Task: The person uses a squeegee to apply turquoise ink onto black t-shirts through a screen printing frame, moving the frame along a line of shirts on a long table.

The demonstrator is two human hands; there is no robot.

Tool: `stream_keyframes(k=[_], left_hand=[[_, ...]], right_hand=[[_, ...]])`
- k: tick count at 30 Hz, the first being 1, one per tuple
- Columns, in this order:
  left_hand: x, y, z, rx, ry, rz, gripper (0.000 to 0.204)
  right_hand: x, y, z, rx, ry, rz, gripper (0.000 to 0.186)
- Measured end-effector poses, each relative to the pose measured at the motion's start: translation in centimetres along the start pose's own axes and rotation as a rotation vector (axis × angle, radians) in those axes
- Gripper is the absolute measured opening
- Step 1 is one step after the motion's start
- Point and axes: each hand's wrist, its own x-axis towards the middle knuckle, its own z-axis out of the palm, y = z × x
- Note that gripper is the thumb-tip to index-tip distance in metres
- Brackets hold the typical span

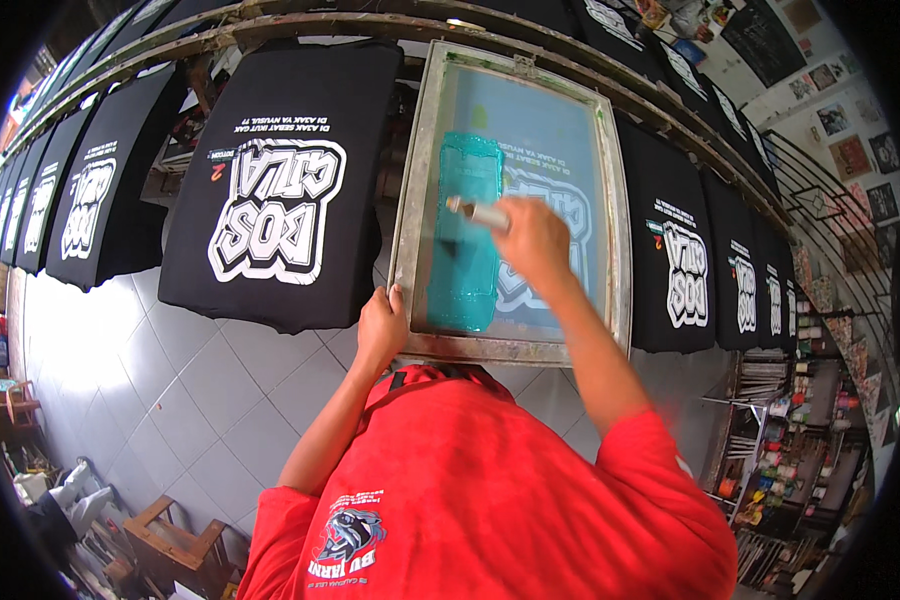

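Note:
A metal-edged printing screen (618, 260) lies in the middle, its pale mesh showing a white printed design through it. A long patch of wet teal ink (462, 285) covers the mesh's left side. My left hand (382, 325) is closed on the frame's lower-left edge. In my right hand (535, 245), above the ink, is a pale-handled tool (482, 214), probably a squeegee; its far part is hard to make out.
Black shirts with white prints (270, 90) lie on boards in rows to both sides and along a rail (220, 30) beyond. A wooden stool (175, 540) stands on the tiled floor (190, 390) at lower left. Shelves of containers (800, 450) and a railing (810, 190) are at right.

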Motion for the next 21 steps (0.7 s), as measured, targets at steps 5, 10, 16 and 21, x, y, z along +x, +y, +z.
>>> stream_keyframes(k=[5, 10, 16, 21], left_hand=[[-0.1, 0.0, 0.1, -0.02, -0.019, 0.005, 0.043], [0.3, -0.9, 0.8, 0.001, 0.0, 0.046, 0.045], [0.8, -1.1, 1.2, 0.0, -0.019, 0.019, 0.047], [0.8, -2.4, 0.7, -0.069, 0.004, 0.017, 0.048]], right_hand=[[-11.1, -2.7, 3.9, 0.047, 0.081, -0.081, 0.029], [-15.9, -3.8, 5.8, 0.055, 0.048, -0.098, 0.054], [-18.3, -0.3, 4.2, 0.173, 0.246, 0.002, 0.073], [-23.2, 17.2, 0.6, -0.039, 0.454, 0.751, 0.057]])
